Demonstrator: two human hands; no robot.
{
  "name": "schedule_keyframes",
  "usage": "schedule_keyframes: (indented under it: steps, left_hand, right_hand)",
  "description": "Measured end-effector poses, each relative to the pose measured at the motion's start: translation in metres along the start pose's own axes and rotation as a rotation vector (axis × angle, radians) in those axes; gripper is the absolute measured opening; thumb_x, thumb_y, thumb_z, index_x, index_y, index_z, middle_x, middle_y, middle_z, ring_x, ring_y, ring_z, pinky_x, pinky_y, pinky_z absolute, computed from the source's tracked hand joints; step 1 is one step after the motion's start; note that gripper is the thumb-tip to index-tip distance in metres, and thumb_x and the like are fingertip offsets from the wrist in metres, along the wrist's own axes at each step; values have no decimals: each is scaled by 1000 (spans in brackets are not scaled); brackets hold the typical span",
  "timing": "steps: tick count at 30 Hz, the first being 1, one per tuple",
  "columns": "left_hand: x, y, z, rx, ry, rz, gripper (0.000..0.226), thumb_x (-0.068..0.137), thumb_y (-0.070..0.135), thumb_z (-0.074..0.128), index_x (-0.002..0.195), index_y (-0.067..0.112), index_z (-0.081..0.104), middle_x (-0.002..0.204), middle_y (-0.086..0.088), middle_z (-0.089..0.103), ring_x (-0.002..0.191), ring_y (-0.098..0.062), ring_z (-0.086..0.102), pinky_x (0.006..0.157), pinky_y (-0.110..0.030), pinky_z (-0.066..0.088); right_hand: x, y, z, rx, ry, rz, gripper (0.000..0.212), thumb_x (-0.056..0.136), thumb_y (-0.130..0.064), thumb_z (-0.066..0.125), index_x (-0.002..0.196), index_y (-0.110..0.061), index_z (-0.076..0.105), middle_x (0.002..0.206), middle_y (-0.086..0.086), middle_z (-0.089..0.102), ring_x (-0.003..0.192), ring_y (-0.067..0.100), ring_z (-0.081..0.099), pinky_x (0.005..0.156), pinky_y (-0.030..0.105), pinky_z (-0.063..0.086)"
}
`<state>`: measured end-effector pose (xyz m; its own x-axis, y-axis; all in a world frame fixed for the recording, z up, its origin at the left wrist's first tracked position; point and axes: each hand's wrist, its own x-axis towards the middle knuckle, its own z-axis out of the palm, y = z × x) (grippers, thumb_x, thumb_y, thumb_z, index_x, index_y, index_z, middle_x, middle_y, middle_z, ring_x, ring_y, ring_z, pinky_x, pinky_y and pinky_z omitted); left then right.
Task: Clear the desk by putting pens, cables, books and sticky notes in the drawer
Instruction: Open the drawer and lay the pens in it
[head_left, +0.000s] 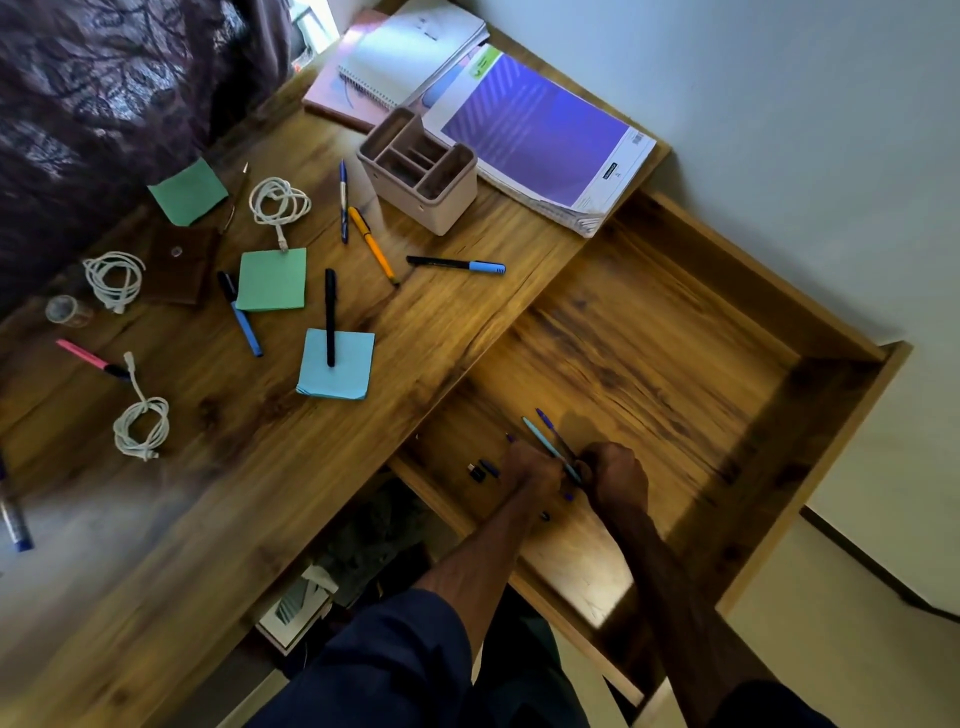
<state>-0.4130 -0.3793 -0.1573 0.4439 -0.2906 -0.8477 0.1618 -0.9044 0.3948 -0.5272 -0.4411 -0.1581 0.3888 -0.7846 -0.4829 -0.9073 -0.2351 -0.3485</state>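
Observation:
Both my hands are low inside the open wooden drawer (675, 332). My left hand (535, 470) and my right hand (615, 475) are curled side by side around a bunch of pens (551, 441) whose tips stick up between them. Small dark pen pieces (480, 470) lie on the drawer floor beside my left hand. On the desk (441, 322) lie several pens, among them an orange pen (371, 241) and a black marker with a blue cap (457, 264). Three coiled white cables (279, 202) (114, 280) (141, 423) and sticky note pads, green (272, 280) (188, 190) and blue (336, 365), lie scattered there too.
A beige desk organiser (421, 171) stands near the back. Behind it lie a purple-covered book (540, 130) and spiral notebooks (405, 52). A dark curtain (104, 78) hangs at the left. A small clear cup (65, 310) sits at the left edge. The wall is on the right.

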Motion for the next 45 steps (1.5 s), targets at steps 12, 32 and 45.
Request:
schedule_keyframes:
  steps: [12, 32, 45]
  left_hand:
    - [4, -3, 2, -58, 128, -108, 39, 74, 36, 87, 100, 9, 75, 92, -6, 77, 80, -19, 75, 71, -35, 64]
    - [2, -25, -31, -20, 95, -76, 34, 72, 36, 86, 98, 17, 73, 86, 0, 73, 77, -15, 71, 64, -30, 61]
    - [2, -25, -38, -49, 81, -39, 17, 85, 25, 78, 96, 14, 72, 89, -2, 73, 80, -12, 71, 66, -25, 60]
  right_hand:
    - [-3, -2, 2, -22, 24, -6, 12, 87, -30, 66, 82, -20, 67, 86, 4, 64, 80, 27, 63, 62, 35, 49]
    - [-9, -17, 21, -79, -60, 26, 12, 90, -30, 66, 96, -23, 74, 89, -1, 69, 80, 18, 64, 71, 38, 58]
    - [-15, -19, 18, -62, -74, 15, 14, 91, -27, 68, 102, -22, 74, 93, -2, 68, 81, 15, 62, 71, 37, 57]
